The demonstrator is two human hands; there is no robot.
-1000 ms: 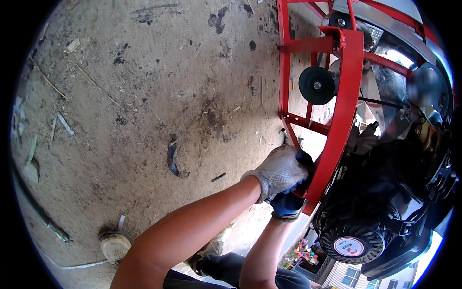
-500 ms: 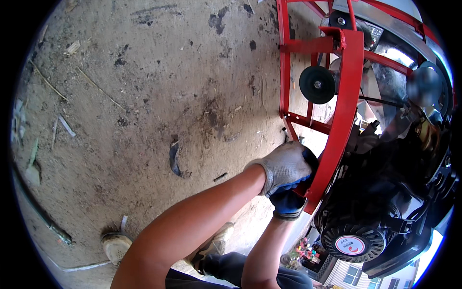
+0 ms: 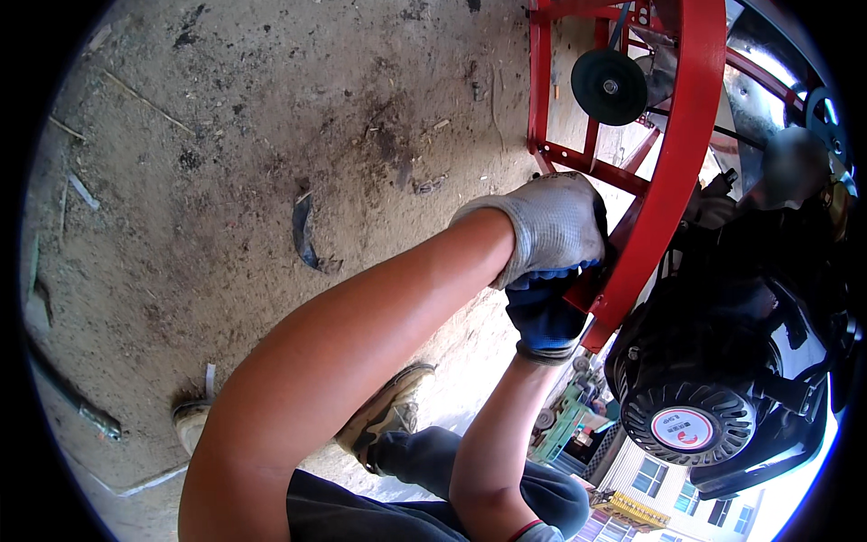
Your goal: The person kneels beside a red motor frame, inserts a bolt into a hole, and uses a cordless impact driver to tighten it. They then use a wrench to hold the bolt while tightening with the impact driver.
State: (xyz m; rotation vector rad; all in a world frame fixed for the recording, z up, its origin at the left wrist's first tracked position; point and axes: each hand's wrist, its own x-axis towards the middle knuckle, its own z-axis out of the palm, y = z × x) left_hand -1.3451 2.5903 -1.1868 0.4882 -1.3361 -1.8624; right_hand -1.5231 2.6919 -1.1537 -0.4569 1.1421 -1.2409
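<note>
My left hand (image 3: pixel 558 226), in a grey knit glove with blue coating, is closed beside the lower end of a red metal frame (image 3: pixel 679 181). Its blue fingertips curl under; what they hold is hidden. Just below, my right hand (image 3: pixel 545 316), in a blue and black glove, is pressed close to the left hand and the frame's end. The right fingers are out of sight behind the frame and the left hand. Above them a dark green pulley wheel (image 3: pixel 610 88) is mounted within the frame.
A black engine (image 3: pixel 695 361) with a round slotted starter cover sits right of the frame. Stained concrete floor (image 3: pixel 244 244) lies to the left, with a curved dark strip (image 3: pixel 303 230) and a hose (image 3: pixel 77 397). My camouflage shoe (image 3: pixel 388 408) is below. A building (image 3: pixel 655 474) shows lower right.
My view has shifted, so the frame, engine and both hands appear higher. Both hands stay together at the same end of the red frame.
</note>
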